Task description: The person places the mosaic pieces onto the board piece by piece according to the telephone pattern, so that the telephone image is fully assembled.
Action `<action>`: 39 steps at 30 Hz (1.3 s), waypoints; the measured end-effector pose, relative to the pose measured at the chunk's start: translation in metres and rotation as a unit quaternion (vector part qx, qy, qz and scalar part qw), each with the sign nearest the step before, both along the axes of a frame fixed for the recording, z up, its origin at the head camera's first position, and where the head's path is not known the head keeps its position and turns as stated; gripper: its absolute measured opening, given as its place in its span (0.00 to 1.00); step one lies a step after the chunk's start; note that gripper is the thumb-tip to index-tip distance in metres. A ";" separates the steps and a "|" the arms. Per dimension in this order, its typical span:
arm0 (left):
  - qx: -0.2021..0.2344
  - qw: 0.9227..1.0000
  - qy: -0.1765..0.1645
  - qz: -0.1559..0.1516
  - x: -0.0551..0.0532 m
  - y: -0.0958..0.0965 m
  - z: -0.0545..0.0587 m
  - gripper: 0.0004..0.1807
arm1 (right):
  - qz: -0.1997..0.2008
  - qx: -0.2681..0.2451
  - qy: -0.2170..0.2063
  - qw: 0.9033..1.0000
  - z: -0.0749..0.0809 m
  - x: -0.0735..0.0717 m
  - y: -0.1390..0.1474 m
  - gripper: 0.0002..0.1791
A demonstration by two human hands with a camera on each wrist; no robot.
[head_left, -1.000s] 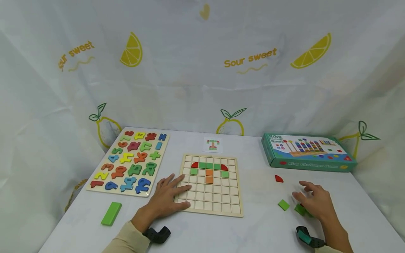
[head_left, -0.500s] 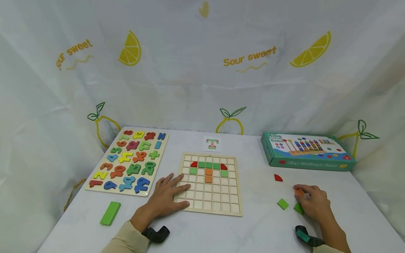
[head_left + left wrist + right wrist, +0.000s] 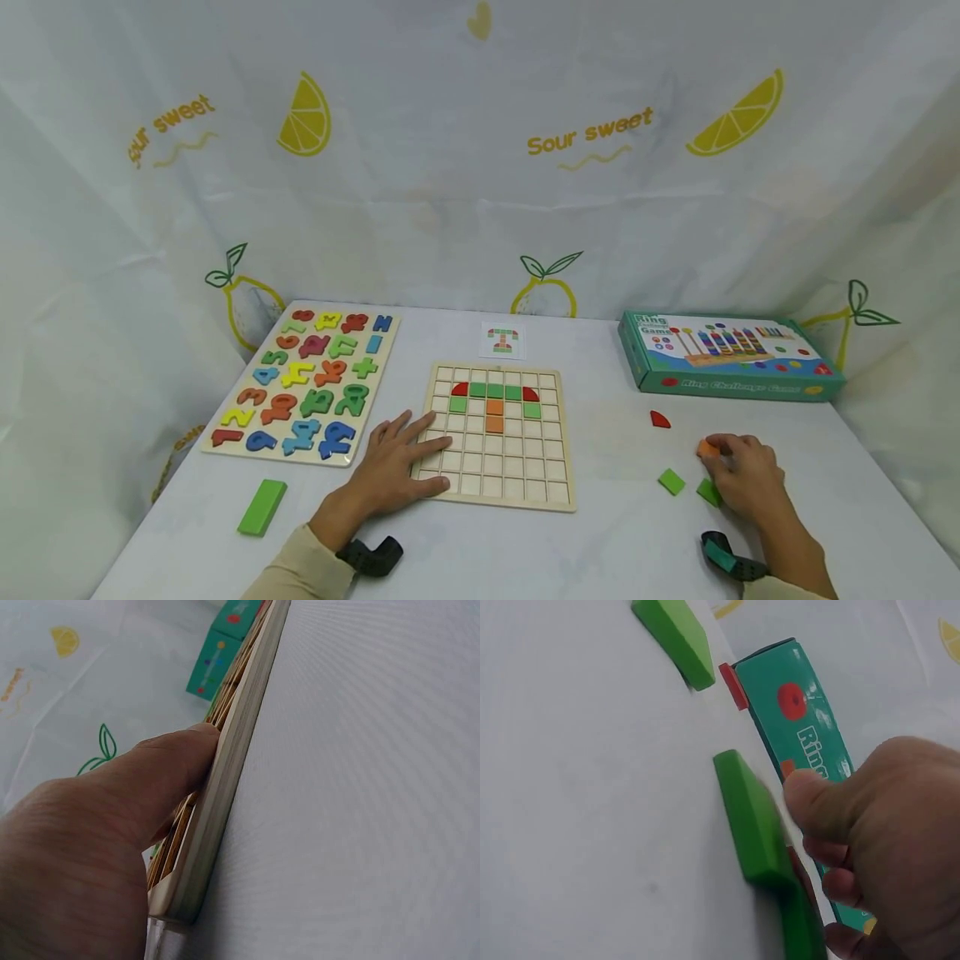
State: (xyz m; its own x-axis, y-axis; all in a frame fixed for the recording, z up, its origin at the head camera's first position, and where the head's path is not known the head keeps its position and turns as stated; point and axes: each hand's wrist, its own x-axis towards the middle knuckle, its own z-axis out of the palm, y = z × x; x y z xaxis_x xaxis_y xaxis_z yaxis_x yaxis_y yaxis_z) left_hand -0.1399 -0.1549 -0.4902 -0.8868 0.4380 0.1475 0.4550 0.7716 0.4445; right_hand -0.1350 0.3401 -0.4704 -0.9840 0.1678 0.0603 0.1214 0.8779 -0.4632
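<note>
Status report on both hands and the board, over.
Left hand on grid board, covering part of its left side. Right hand pinching orange block, off the grid board.

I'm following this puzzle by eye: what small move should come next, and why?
Probably carry the orange block to the cell just below the two orange tiles on the grid board: the right hand pinches the block, the left hand rests on the board, and the pattern card seems to show a longer T.

the block is orange (the board gridded).
</note>
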 end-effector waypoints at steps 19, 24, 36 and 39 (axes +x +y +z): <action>-0.012 1.000 -0.002 0.006 -0.001 0.000 -0.003 0.34 | 0.133 -0.024 0.246 0.960 0.071 0.014 -0.067 0.19; -0.009 1.000 -0.001 0.006 -0.001 0.000 -0.001 0.33 | 0.182 -0.038 0.270 0.945 0.080 0.010 -0.101 0.19; 0.000 1.000 0.004 0.006 0.000 0.001 -0.003 0.34 | 0.251 -0.092 0.277 0.923 0.073 -0.007 -0.174 0.16; -0.002 1.000 0.006 0.005 0.000 0.001 -0.003 0.34 | 0.259 -0.113 0.270 0.921 0.066 -0.011 -0.188 0.16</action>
